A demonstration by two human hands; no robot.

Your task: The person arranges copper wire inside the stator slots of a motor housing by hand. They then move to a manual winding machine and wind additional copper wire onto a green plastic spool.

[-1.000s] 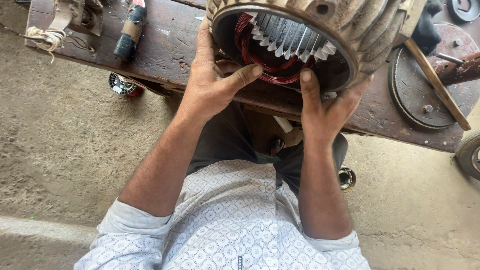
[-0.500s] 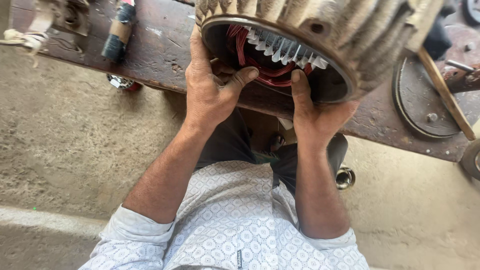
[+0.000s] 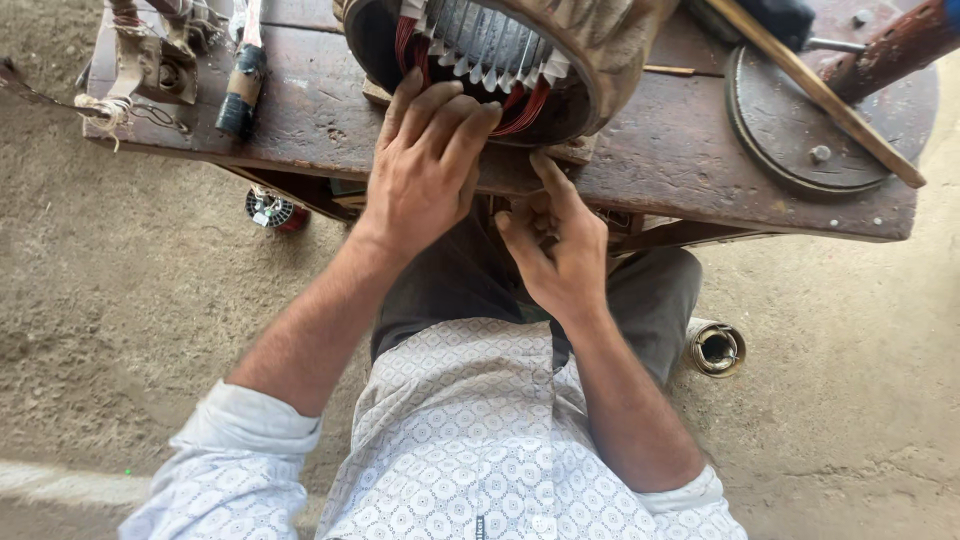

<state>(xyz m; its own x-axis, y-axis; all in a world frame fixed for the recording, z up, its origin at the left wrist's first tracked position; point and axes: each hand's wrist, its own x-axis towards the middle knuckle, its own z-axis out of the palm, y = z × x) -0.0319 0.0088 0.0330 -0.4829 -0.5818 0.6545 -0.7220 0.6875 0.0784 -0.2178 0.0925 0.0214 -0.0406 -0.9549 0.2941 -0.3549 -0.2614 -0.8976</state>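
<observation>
Motor stator housing [image 3: 590,50] lies on its side at the near edge of the wooden surface [image 3: 680,160]. Left hand [image 3: 425,170], fingers [image 3: 445,115] loosely curled, rests on the lower rim by the red windings [image 3: 520,105], gripping nothing. Right hand [image 3: 555,250] has index finger up touching the rim, other fingers half curled, empty.

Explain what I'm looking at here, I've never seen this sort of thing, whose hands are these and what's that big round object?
The camera sits on a person's head, looking down over their patterned shirt. Both hands are theirs. The big round object is an electric motor housing, lying on a worn wooden bench; inside are red wire coils and metal slots. The left hand rests its fingers on the housing's lower rim, over the coils. The right hand points one finger up at the rim. It has no full grip on anything. A round metal disc lies on the bench, and a wire spool is on the ground.
</observation>
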